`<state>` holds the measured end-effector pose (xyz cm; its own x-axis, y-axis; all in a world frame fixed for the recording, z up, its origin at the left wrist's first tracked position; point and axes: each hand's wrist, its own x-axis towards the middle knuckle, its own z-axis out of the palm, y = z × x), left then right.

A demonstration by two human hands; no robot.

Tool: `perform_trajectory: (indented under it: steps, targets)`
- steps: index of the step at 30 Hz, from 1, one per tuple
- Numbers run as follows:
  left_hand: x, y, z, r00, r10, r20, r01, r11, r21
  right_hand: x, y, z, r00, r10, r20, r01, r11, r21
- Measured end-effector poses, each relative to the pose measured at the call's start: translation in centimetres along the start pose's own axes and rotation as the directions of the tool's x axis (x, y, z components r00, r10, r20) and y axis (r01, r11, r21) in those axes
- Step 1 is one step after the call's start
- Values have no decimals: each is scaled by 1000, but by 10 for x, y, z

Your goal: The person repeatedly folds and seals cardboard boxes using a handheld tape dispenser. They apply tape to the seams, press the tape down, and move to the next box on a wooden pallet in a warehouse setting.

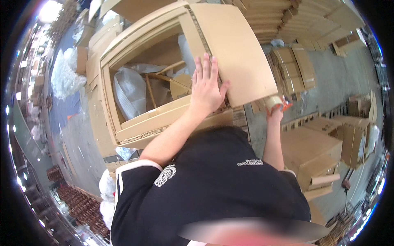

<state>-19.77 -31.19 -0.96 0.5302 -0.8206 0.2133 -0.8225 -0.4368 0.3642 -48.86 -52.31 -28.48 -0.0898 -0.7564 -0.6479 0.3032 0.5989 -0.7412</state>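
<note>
A large open cardboard box stands in front of me, with white plastic wrap and wooden pieces inside it. My left hand lies flat, fingers spread, on the box's right flap, pressing near the flap's inner edge. My right hand is lower, beside the flap's near right corner. It grips a tape dispenser with a pale roll and an orange-red part. My black shirt hides the box's near side.
Stacks of flat cardboard fill the top right. Closed cardboard boxes and taped cartons stand on the grey floor at right. Loose clear plastic lies at left, and dark pallets sit at lower left.
</note>
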Motion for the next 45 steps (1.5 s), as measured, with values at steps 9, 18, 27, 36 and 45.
perform_trajectory:
  steps: [9, 18, 27, 36, 45]
  targets:
    - [-19, -24, 17, 999, -33, -9, 32, 998, -45, 44, 25, 0, 973, 210, -94, -218, 972, -84]
    - [-164, -124, -53, 790, -596, -146, 614, 764, 198, -75, -256, 252, 657, -723, 214, 589, 669, 453]
    - [-197, -149, -61, 640, -703, -310, 767, 610, 200, -273, -279, 601, -137, -577, 805, 76, 804, 589]
    - [-193, -143, -69, 612, -719, -331, 786, 598, 154, -190, 44, 641, -97, -469, 878, 936, 256, 240]
    - [-212, -142, -62, 597, -701, -390, 777, 627, 64, -173, 33, 658, -85, -273, 958, 876, 438, 202]
